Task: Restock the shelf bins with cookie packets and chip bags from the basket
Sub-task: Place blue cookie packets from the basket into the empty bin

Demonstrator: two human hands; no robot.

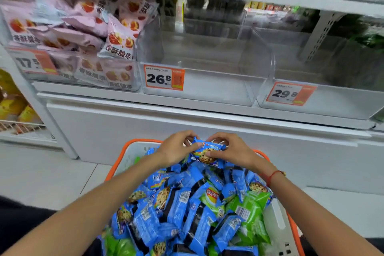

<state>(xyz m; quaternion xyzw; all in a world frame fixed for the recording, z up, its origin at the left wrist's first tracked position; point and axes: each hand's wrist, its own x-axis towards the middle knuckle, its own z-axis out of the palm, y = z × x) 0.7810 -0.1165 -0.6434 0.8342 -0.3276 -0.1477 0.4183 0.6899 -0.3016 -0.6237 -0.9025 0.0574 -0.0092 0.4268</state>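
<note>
The person is gripping one blue cookie packet (208, 151) between both hands, the left hand (176, 149) pinching its left end and the right hand (230, 149) its right, so its long axis is running side to side. It is hovering over the basket's (133, 151) far rim, directly below the empty 26.8 bin (199, 89), both hands equally near.

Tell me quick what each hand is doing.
Left hand: fingers pinch the left end of a blue cookie packet over the basket.
Right hand: fingers hold the same packet's right end.
</note>
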